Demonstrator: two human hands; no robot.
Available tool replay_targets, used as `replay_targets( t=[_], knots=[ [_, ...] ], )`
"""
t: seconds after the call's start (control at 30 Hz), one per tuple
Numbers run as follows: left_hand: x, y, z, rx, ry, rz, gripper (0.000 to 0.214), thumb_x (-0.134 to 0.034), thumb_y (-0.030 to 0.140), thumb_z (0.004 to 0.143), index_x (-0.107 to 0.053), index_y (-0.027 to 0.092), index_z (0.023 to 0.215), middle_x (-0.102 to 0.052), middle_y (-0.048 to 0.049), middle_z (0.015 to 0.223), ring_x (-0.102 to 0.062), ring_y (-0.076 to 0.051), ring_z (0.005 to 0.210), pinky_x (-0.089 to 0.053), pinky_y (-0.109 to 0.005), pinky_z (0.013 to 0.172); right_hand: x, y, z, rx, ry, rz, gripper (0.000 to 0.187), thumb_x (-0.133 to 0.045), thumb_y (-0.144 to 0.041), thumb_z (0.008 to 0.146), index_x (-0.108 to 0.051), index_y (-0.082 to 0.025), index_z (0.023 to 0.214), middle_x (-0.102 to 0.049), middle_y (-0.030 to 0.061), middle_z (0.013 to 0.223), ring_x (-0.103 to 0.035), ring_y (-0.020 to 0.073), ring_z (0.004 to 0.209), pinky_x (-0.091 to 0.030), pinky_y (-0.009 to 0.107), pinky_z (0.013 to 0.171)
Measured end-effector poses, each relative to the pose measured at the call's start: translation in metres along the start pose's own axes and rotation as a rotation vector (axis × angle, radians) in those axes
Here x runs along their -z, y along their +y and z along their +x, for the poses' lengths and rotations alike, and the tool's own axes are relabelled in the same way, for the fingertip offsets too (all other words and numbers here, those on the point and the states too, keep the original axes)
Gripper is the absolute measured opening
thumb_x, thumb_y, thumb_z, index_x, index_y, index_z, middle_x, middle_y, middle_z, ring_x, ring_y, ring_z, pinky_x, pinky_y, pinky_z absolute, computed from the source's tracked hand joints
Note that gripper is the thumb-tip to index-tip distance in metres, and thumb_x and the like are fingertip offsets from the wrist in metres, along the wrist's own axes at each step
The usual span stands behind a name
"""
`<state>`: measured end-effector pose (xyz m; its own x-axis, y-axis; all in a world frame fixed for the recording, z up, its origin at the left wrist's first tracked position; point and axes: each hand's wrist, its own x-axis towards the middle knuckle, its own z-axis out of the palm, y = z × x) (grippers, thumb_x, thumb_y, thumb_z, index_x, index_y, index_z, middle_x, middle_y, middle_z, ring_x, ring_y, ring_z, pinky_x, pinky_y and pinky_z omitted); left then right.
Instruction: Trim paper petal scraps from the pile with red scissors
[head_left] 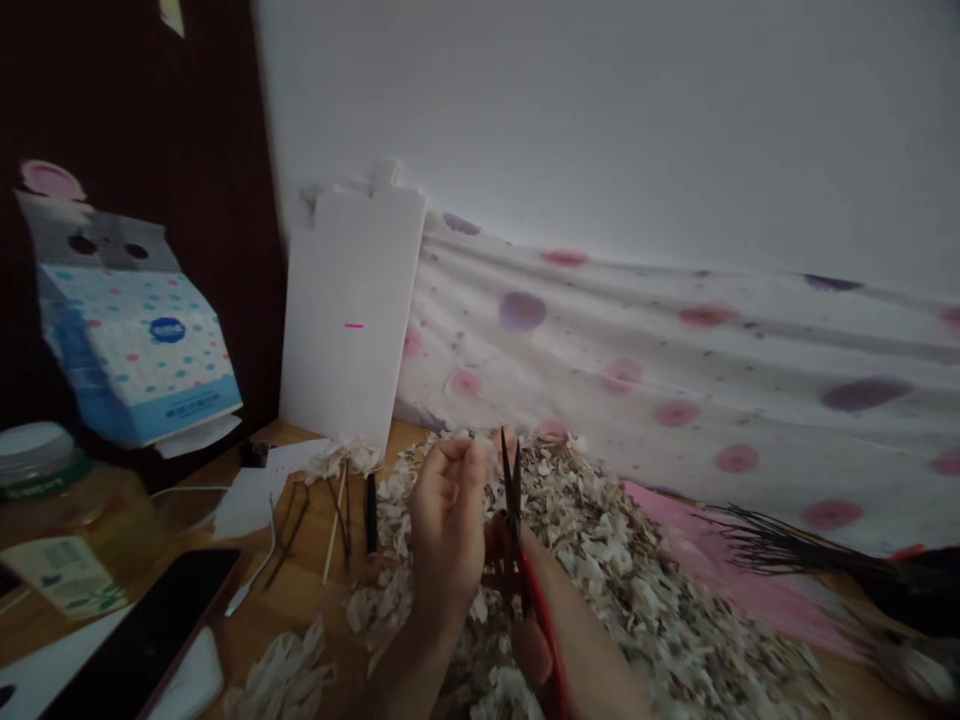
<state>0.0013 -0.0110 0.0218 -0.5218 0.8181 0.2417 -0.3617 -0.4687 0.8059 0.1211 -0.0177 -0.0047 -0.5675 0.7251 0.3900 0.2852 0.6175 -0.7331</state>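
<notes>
Head view shows a broad heap of pale, greyish-cream, papery dry flakes [600,530], ragged and curled, spreading from the centre of the frame to the lower right. Over it, just right of centre, stand scissors with red handles and narrow dark blades [534,595], points upward and slightly parted.

A plain grey-white wall [600,120] fills the upper right, with a wrinkled white cloth printed with pink and purple spots [645,345] hanging below it and a dark brown panel [172,120] at upper left. Beneath runs an orange-brown wooden tabletop [304,595]. A tall white board with a short pink mark [345,280] leans left of centre; a blue-and-white dotted tissue packet [157,350] hangs at left. Lower left are a clear jar with a white lid and yellowish contents [90,520] and a black-screened phone [150,635]. Thin black strands [772,545] lie at right over pink plastic sheeting [697,550].

Right hand [544,575] is closed around the red handles. Left hand [448,510], beside the blades, curls its fingers toward the thumb; whether it pinches anything cannot be told, as the fingertips are blurred.
</notes>
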Motion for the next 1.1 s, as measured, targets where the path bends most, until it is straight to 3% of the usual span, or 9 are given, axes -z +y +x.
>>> replay_targets(
  t=[0.17,0.3,0.43,0.63,0.9,1.0,1.1],
  knots=[
    [-0.006,0.000,-0.008,0.015,0.007,-0.057,0.034,-0.063,0.054,0.086,-0.056,0.021,0.091,-0.077,-0.0121,0.100,-0.074,-0.026,0.095,-0.058,-0.038,0.085,-0.011,-0.001,0.005,-0.077,0.025,0.022,0.085,-0.034,-0.094,0.074,-0.060,-0.021,0.107,-0.067,0.0100,0.087,-0.062,0.0282,0.077,-0.053,0.036,0.076],
    [-0.008,-0.002,-0.010,-0.002,0.013,-0.050,0.032,-0.061,0.053,0.088,-0.054,0.022,0.092,-0.077,-0.0110,0.103,-0.073,-0.025,0.102,-0.055,-0.041,0.093,-0.012,0.004,0.006,-0.092,0.057,0.008,0.090,-0.035,-0.099,0.065,-0.058,-0.020,0.102,-0.064,0.0070,0.078,-0.059,0.0266,0.069,-0.051,0.037,0.077],
    [-0.008,-0.003,-0.010,-0.010,0.008,-0.054,0.028,-0.061,0.050,0.089,-0.054,0.022,0.092,-0.077,-0.0105,0.106,-0.072,-0.024,0.104,-0.055,-0.041,0.096,-0.011,0.005,0.008,-0.124,0.057,0.023,0.095,-0.033,-0.101,0.061,-0.058,-0.019,0.102,-0.065,0.0085,0.084,-0.059,0.0255,0.068,-0.050,0.035,0.074],
    [-0.008,-0.003,-0.009,-0.021,-0.020,-0.074,0.026,-0.061,0.047,0.090,-0.054,0.021,0.091,-0.077,-0.0114,0.104,-0.073,-0.025,0.103,-0.056,-0.039,0.094,-0.006,-0.003,0.008,-0.133,0.035,-0.001,0.093,-0.027,-0.101,0.061,-0.056,-0.019,0.093,-0.060,0.0035,0.070,-0.050,0.0215,0.061,-0.048,0.033,0.067],
    [-0.008,-0.002,-0.006,-0.015,-0.037,-0.083,0.029,-0.063,0.047,0.087,-0.054,0.020,0.088,-0.078,-0.0149,0.101,-0.075,-0.026,0.096,-0.059,-0.040,0.088,0.002,-0.005,0.010,-0.192,0.007,-0.044,0.086,-0.026,-0.103,0.056,-0.046,-0.022,0.077,-0.060,0.0047,0.071,-0.050,0.0224,0.066,-0.046,0.033,0.064],
    [-0.008,-0.001,-0.004,-0.006,-0.036,-0.108,0.031,-0.065,0.048,0.086,-0.053,0.019,0.086,-0.078,-0.0155,0.099,-0.076,-0.027,0.093,-0.060,-0.041,0.085,0.005,-0.007,0.012,-0.211,-0.006,-0.059,0.082,-0.027,-0.103,0.060,-0.043,-0.023,0.075,-0.058,0.0034,0.068,-0.050,0.0223,0.066,-0.046,0.033,0.065],
    [-0.008,0.000,-0.003,-0.004,-0.037,-0.121,0.032,-0.067,0.048,0.084,-0.053,0.019,0.084,-0.079,-0.0157,0.096,-0.076,-0.028,0.093,-0.061,-0.041,0.083,0.006,-0.008,0.013,-0.232,-0.024,-0.075,0.073,-0.033,-0.096,0.072,-0.041,-0.024,0.075,-0.056,0.0024,0.067,-0.048,0.0213,0.065,-0.045,0.033,0.066]
  ],
)
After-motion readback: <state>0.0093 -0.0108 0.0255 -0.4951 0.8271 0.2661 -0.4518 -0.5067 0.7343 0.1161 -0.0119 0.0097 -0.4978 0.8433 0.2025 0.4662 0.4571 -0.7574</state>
